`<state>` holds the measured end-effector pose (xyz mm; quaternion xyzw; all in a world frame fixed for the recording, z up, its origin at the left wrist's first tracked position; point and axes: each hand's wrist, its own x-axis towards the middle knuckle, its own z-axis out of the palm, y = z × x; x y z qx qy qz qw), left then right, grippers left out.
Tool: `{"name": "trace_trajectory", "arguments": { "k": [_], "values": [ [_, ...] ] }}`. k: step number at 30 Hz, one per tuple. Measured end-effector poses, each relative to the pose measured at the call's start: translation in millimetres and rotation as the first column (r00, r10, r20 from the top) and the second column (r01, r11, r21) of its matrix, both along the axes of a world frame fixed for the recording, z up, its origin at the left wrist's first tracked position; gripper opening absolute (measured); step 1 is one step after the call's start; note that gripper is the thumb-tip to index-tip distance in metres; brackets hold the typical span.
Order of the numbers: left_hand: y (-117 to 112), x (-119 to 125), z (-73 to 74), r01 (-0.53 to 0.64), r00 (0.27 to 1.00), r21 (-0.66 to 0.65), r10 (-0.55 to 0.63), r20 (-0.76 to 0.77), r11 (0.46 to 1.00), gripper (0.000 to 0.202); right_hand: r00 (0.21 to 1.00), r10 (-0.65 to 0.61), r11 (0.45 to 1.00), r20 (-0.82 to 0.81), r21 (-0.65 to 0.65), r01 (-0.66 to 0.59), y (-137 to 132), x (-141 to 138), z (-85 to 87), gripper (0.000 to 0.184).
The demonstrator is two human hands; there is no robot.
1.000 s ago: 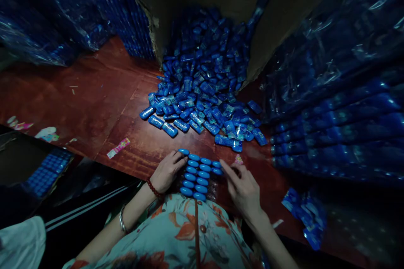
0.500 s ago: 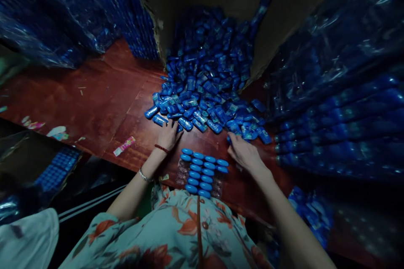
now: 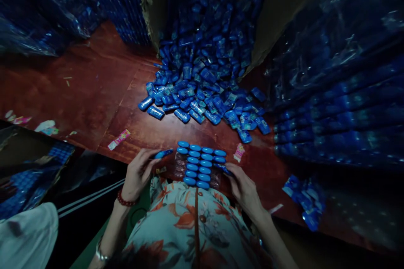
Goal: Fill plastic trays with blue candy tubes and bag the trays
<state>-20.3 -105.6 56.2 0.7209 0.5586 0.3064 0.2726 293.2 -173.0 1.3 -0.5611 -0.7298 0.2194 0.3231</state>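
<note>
My left hand (image 3: 140, 172) pinches a small blue wrapped pack (image 3: 163, 154) just left of a clear plastic tray (image 3: 180, 168). In my right hand (image 3: 241, 183) is another blue wrapped pack (image 3: 222, 169), held at the tray's right column, below the packs there; whether it touches the tray I cannot tell. Rows of blue rounded packs (image 3: 205, 163) stand on edge in the tray, filling the two middle columns. Two packs each occupy the far end of the outer columns. Beyond the tray spreads a heap of loose blue packs (image 3: 195, 88) with printed labels.
The heap spills from a cardboard box (image 3: 268, 33) onto the red-brown table (image 3: 91, 84). Plastic-wrapped blue stacks rise at left (image 3: 126, 12) and right (image 3: 334, 113). Pink wrapper scraps (image 3: 119, 140) lie about. A co-worker's pale sleeve (image 3: 28, 235) shows at lower left.
Both hands have drawn back from the heap's near edge to the sides of the tray, each bringing a blue pack. A pink scrap now shows where my right hand was.
</note>
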Motion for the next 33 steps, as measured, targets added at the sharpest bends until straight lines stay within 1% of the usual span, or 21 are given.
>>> {"name": "trace_trajectory", "arguments": {
  "k": [2, 4, 7, 9, 12, 16, 18, 19, 21, 23, 24, 26, 27, 28, 29, 30, 31, 32, 33],
  "values": [
    [-3, 2, -0.3, 0.068, 0.998, -0.002, -0.068, 0.010, 0.998, 0.017, 0.982, 0.074, 0.997, 0.172, 0.011, -0.077, 5, -1, -0.6, 0.045],
    [-2, 7, -5.2, 0.157, 0.988, -0.008, -0.157, 0.000, 0.987, 0.018, 0.943, 0.102, 0.994, 0.317, 0.013, -0.112, 10, -1, 3.9, 0.049],
    [3, 14, -15.4, 0.264, 0.962, 0.001, -0.263, -0.066, 0.964, 0.023, 0.859, 0.122, 0.990, 0.497, -0.005, -0.138, 13, -6, 14.4, 0.049],
    [7, 18, -19.6, 0.314, 0.944, 0.044, -0.306, -0.123, 0.949, 0.025, 0.806, 0.113, 0.993, 0.582, -0.029, -0.118, 13, -12, 20.1, 0.051],
    [12, 22, -17.6, 0.394, 0.908, 0.066, -0.377, -0.184, 0.917, 0.028, 0.758, 0.087, 0.996, 0.647, -0.058, -0.065, 14, -21, 26.1, 0.050],
    [20, 29, -9.1, 0.512, 0.826, -0.043, -0.506, -0.248, 0.858, 0.030, 0.707, 0.140, 0.989, 0.694, -0.127, -0.071, 19, -30, 32.7, 0.044],
    [22, 33, -9.9, 0.534, 0.805, -0.068, -0.532, -0.263, 0.843, 0.030, 0.697, 0.140, 0.990, 0.703, -0.123, -0.075, 21, -33, 33.3, 0.043],
    [21, 34, -12.2, 0.529, 0.808, -0.064, -0.525, -0.268, 0.846, 0.030, 0.702, 0.124, 0.992, 0.702, -0.103, -0.073, 20, -33, 32.3, 0.044],
    [18, 35, -19.3, 0.479, 0.839, -0.015, -0.463, -0.286, 0.878, 0.032, 0.728, 0.071, 0.997, 0.682, -0.038, -0.062, 17, -34, 27.6, 0.048],
    [11, 32, -27.5, 0.395, 0.884, 0.078, -0.356, -0.304, 0.915, 0.034, 0.770, 0.006, 0.999, 0.637, 0.038, -0.039, 10, -35, 21.7, 0.048],
    [7, 30, -31.2, 0.360, 0.902, 0.129, -0.310, -0.300, 0.924, 0.035, 0.791, -0.034, 0.997, 0.610, 0.075, -0.015, 7, -35, 19.5, 0.046],
    [4, 26, -36.6, 0.286, 0.941, 0.206, -0.234, -0.246, 0.936, 0.035, 0.813, -0.131, 0.988, 0.567, 0.141, 0.061, 3, -35, 18.7, 0.040],
    [6, 23, -38.3, 0.223, 0.964, 0.231, -0.180, -0.195, 0.947, 0.034, 0.811, -0.185, 0.979, 0.555, 0.171, 0.107, 4, -33, 20.5, 0.037],
    [12, 21, -39.6, 0.131, 0.986, 0.250, -0.099, -0.133, 0.959, 0.033, 0.805, -0.238, 0.968, 0.543, 0.202, 0.149, 8, -31, 23.7, 0.034],
    [21, 19, -40.6, 0.011, 0.998, 0.262, 0.007, -0.069, 0.965, 0.031, 0.807, -0.272, 0.958, 0.523, 0.228, 0.175, 15, -29, 28.1, 0.030],
    [34, 16, -41.7, -0.114, 0.992, 0.266, 0.122, -0.014, 0.957, 0.029, 0.824, -0.281, 0.953, 0.491, 0.244, 0.179, 26, -28, 33.4, 0.025],
    [50, 14, -43.0, -0.223, 0.974, 0.261, 0.227, 0.017, 0.939, 0.028, 0.855, -0.260, 0.956, 0.448, 0.246, 0.161, 41, -27, 39.1, 0.022],
    [68, 11, -44.5, -0.304, 0.951, 0.251, 0.309, 0.022, 0.919, 0.028, 0.891, -0.211, 0.965, 0.403, 0.231, 0.124, 58, -29, 44.9, 0.021],
    [87, 9, -46.2, -0.356, 0.930, 0.228, 0.367, -0.007, 0.906, 0.032, 0.921, -0.135, 0.979, 0.365, 0.191, 0.067, 78, -32, 50.2, 0.022]
  ]
}}
